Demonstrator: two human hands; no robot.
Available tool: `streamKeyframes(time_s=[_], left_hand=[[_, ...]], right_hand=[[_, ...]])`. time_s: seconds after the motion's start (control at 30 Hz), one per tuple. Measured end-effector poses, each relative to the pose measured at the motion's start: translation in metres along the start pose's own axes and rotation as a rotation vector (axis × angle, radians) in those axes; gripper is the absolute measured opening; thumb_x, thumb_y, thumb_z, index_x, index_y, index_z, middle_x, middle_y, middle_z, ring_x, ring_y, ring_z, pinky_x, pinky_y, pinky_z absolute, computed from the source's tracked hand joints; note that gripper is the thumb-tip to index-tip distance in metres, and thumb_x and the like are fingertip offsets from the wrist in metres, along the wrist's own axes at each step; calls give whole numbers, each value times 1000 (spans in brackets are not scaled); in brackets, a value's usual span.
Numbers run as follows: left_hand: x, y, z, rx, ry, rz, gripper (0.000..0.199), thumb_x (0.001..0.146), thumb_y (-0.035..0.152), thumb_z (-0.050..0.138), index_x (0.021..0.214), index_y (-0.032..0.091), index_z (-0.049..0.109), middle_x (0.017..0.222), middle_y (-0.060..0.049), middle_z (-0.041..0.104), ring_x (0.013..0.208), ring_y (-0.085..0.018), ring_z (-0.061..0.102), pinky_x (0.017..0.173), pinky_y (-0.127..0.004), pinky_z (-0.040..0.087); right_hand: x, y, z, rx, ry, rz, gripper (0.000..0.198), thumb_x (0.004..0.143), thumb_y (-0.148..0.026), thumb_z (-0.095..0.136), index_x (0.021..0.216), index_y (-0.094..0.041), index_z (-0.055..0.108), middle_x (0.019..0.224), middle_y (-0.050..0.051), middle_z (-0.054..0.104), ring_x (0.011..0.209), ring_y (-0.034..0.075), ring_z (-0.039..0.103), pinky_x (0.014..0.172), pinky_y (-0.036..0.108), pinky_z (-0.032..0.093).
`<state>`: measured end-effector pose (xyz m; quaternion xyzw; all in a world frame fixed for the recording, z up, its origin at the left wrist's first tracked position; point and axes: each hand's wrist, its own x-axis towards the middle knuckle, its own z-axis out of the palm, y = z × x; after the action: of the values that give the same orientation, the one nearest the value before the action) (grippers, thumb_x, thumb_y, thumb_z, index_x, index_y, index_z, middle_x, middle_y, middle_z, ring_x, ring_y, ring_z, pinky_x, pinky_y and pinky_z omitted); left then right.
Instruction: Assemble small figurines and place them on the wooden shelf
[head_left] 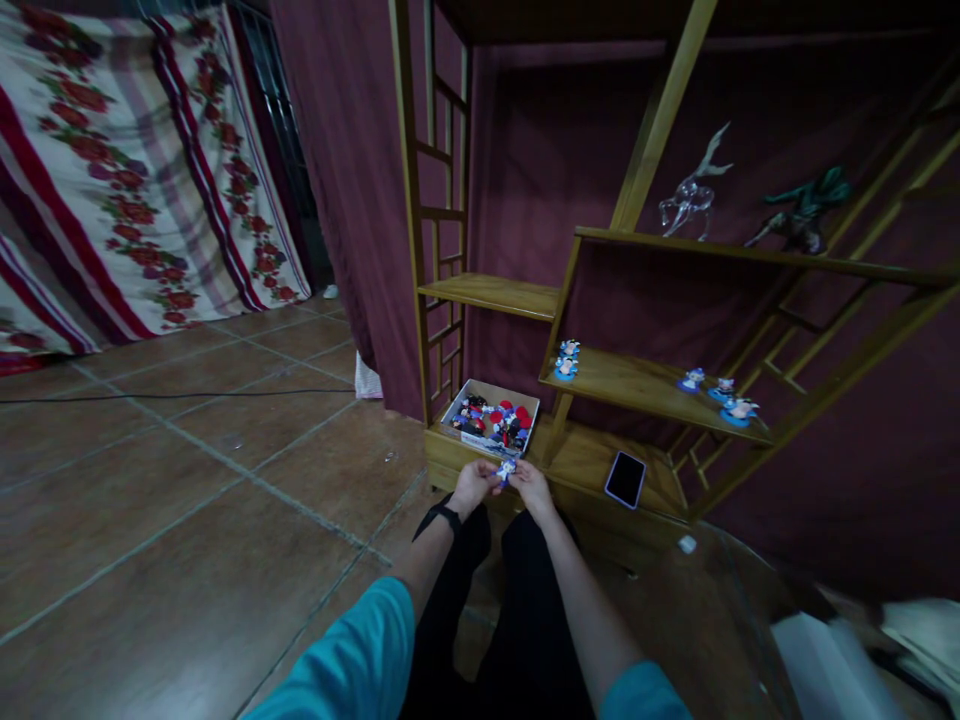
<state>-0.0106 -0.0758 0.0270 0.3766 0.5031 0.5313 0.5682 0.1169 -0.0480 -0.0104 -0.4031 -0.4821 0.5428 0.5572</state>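
Note:
Between my two hands is a small white and purple figurine [507,471], held just in front of the low shelf. My left hand [477,485] pinches it from the left side. From the other side, the fingers of my right hand [531,487] close on it too. Just beyond them, a shallow cardboard box [463,442] stands on the bottom shelf, filled with several red, black, white and purple figurines [507,415]. Fine details of the held figurine are too small to make out.
More figurines stand on the middle shelf [630,380]: two at its left end [567,360], several at its right [726,394]. A tablet [625,479] lies on the bottom shelf. Higher up are a glass deer [690,198] and a green statue [810,208]. A cable [187,396] crosses the tiled floor.

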Motion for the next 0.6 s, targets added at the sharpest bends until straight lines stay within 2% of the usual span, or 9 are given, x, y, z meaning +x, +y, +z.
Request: streamKeyframes(time_s=[0.3, 0.43, 0.6], left_hand=[[-7, 0, 2, -10, 7, 29, 27, 55, 13, 76, 69, 12, 53, 53, 3, 58, 46, -8, 57, 49, -20, 48], [-7, 5, 4, 3, -8, -1, 20, 61, 13, 71, 68, 12, 53, 56, 1, 59, 47, -9, 57, 50, -21, 49], [-2, 8, 8, 51, -5, -72, 14, 69, 13, 64, 66, 14, 51, 51, 3, 56, 47, -9, 57, 52, -22, 50]], right_hand=[[-8, -10, 5, -46, 6, -8, 35, 60, -26, 65, 94, -17, 64, 90, 6, 69, 82, 19, 63, 81, 35, 47], [-9, -10, 3, -87, 24, -28, 31, 61, -24, 63, 92, -18, 64, 86, 4, 70, 80, 19, 64, 81, 35, 48], [-8, -2, 2, -110, 101, -27, 36, 63, -24, 61, 98, -17, 62, 88, 5, 69, 80, 20, 64, 82, 37, 48]])
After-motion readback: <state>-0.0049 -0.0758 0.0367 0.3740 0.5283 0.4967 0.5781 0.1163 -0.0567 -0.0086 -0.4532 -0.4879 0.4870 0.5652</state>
